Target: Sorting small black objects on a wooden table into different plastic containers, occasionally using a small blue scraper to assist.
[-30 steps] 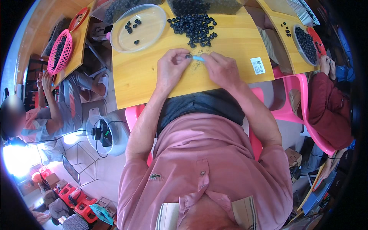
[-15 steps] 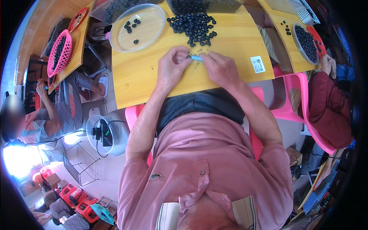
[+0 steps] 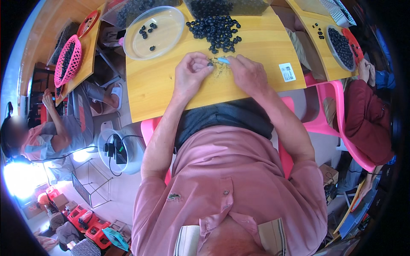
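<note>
Over the near half of the yellow table (image 3: 149, 91), my left hand (image 3: 192, 73) pinches a small black round piece (image 3: 210, 64) between thumb and fingertips. My right hand (image 3: 249, 76) is closed around a slim light-blue tool (image 3: 223, 60), whose blue part points left toward the piece, a small gap apart from it. The tool's working tip is too small to make out. Fine dark shavings (image 3: 220, 70) lie between and below my hands. Just beyond them spreads a pile of similar black round pieces (image 3: 215, 32).
A round clear shallow tub (image 3: 173, 45) at the far left holds several black pieces. Clear bins (image 3: 252, 9) with more stand at the back edge. A white label (image 3: 287, 72) lies on the right. Co-workers sit at side tables, with a pink basket (image 3: 74, 70) on the left one.
My right hand has drawn slightly right with the blue tool, away from the black piece. The left hand stays nearly in place, its fingers a little more opened out around the piece.
</note>
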`<control>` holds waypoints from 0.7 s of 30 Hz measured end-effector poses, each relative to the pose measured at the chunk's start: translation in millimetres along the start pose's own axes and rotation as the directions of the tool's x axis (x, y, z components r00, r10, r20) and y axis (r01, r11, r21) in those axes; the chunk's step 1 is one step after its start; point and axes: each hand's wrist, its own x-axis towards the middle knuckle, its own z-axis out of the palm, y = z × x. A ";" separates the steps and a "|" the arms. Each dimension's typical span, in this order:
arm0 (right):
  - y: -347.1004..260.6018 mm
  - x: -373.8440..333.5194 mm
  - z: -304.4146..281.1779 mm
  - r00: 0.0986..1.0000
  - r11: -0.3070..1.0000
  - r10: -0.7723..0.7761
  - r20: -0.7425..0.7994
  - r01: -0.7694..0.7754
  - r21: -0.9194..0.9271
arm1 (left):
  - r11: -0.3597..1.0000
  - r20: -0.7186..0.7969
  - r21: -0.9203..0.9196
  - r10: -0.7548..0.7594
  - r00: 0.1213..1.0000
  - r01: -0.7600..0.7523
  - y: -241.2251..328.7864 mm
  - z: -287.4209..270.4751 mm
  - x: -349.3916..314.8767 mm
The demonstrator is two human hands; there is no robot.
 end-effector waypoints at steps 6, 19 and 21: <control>-1.5 -0.8 -2.6 1.000 0.999 -0.010 -0.003 0.010 0.032 | 1.000 -0.023 -0.006 -0.019 1.000 0.019 3.0 1.9 -1.1; -2.0 -0.8 -2.9 1.000 0.998 0.001 -0.001 -0.001 0.068 | 1.000 -0.025 -0.004 -0.004 1.000 0.003 -6.3 -2.0 -1.0; -1.7 -1.2 -3.2 1.000 0.998 0.006 -0.002 -0.006 0.067 | 0.999 -0.048 0.036 0.002 0.999 -0.001 -2.0 -0.2 -1.7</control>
